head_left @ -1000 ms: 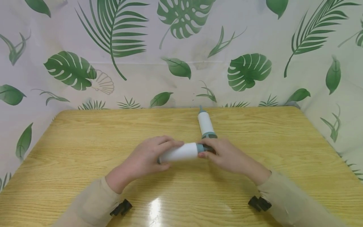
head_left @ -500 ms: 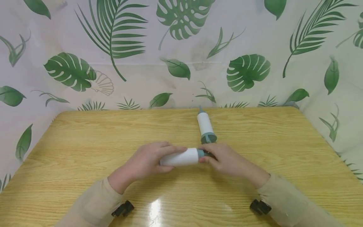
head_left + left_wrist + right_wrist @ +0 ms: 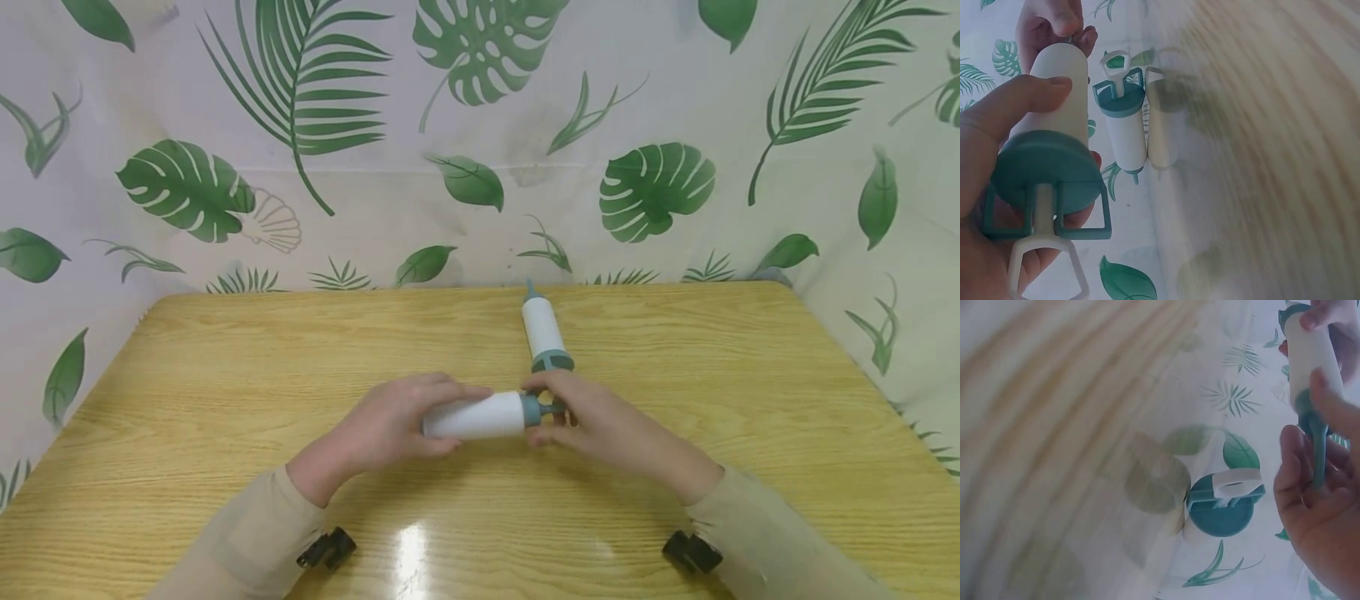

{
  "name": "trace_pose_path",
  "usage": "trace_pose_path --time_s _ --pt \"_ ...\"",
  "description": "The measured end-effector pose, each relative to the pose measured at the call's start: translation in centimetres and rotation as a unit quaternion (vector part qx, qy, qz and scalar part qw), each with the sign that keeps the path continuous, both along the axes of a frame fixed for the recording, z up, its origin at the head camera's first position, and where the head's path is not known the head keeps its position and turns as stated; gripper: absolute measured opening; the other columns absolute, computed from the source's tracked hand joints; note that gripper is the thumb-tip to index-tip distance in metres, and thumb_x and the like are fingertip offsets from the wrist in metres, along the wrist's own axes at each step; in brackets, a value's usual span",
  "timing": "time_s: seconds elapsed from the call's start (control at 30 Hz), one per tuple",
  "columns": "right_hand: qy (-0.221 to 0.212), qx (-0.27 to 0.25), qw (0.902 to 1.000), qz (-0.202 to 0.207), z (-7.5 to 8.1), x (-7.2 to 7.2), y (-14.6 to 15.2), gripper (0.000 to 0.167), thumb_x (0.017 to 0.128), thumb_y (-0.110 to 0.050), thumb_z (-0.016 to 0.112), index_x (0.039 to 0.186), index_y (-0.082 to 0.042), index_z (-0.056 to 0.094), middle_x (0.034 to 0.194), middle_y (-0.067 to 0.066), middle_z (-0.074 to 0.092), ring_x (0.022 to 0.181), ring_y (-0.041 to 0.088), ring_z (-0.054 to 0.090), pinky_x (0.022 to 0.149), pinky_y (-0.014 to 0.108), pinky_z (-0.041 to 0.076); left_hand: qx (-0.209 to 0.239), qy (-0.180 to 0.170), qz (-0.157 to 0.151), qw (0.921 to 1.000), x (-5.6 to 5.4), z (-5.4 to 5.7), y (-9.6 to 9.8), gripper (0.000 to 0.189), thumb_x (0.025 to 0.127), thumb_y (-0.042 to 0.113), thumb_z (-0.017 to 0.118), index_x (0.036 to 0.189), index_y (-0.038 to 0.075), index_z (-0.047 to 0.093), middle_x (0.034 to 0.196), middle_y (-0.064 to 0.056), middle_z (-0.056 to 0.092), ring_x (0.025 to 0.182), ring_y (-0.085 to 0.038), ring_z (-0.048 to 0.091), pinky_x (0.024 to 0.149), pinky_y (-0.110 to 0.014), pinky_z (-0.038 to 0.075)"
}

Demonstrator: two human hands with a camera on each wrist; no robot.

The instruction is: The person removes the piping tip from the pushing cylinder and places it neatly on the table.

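Observation:
My left hand [image 3: 397, 421] grips the white barrel of a large plastic syringe [image 3: 483, 417], held sideways above the table. Its teal handle end and white plunger ring [image 3: 1047, 262] show in the left wrist view. At the other end, a teal collar and narrow nozzle [image 3: 1318, 450] point toward my right hand [image 3: 600, 417]. The thumb and fingers of that hand are spread loosely around the collar and nozzle, with a gap showing. A second similar syringe [image 3: 543, 327] lies on the table behind, nozzle toward the back edge, its handle end partly hidden by my right hand.
The wooden table [image 3: 247, 358] reaches back to a leaf-patterned cloth [image 3: 360, 217] that hangs behind and at the sides. Each sleeve carries a small black device [image 3: 327, 548] near the wrist. Light glares on the near tabletop.
The held syringe and both hands have come slightly nearer to me. My right hand's fingers, earlier pinching the collar end, have loosened and spread, so the nozzle shows between them.

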State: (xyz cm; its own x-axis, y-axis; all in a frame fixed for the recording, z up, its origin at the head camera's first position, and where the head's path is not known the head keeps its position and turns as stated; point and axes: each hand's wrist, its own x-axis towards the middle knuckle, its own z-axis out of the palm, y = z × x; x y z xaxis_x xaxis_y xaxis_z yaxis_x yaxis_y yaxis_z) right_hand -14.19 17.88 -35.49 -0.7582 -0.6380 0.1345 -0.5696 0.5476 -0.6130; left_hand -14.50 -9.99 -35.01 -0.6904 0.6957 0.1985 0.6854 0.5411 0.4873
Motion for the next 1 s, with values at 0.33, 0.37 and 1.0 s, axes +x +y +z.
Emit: trace_pose_path --time_s 0.33,0.37,1.0 --pt "-0.117 -0.013 0.9928 -0.024 -0.13 -0.29 0.58 0.04 0.102 -0.034 0.042 0.13 -0.008 0.054 0.1 0.004 0.063 0.083 0.021 0.059 0.069 0.032 0.051 -0.004 0.01 -0.006 0.9999 -0.05 -0.23 -0.07 0.06 0.076 0.02 0.081 0.132 0.023 0.058 0.114 0.003 0.063 0.097 -0.013 0.06 0.077 -0.033 0.052" --pt "-0.119 -0.015 0.9925 -0.025 -0.11 -0.31 0.62 0.039 0.102 -0.033 0.042 0.129 -0.008 0.055 0.096 0.003 0.063 0.081 0.022 0.059 0.068 0.032 0.051 -0.005 0.008 -0.005 0.9999 -0.02 -0.18 -0.08 0.06 0.076 0.02 0.081 0.132 0.024 0.058 0.114 0.003 0.063 0.098 -0.013 0.059 0.077 -0.033 0.052" --pt "-0.084 -0.039 0.9957 0.001 -0.13 -0.3 0.61 0.055 0.085 -0.029 0.072 0.129 -0.003 0.052 0.12 0.005 0.059 0.1 0.018 0.059 0.082 0.033 0.052 -0.022 0.02 -0.01 0.9995 0.01 -0.09 -0.03 0.06 0.076 0.019 0.081 0.132 0.022 0.059 0.113 0.001 0.064 0.097 -0.015 0.06 0.078 -0.034 0.052"
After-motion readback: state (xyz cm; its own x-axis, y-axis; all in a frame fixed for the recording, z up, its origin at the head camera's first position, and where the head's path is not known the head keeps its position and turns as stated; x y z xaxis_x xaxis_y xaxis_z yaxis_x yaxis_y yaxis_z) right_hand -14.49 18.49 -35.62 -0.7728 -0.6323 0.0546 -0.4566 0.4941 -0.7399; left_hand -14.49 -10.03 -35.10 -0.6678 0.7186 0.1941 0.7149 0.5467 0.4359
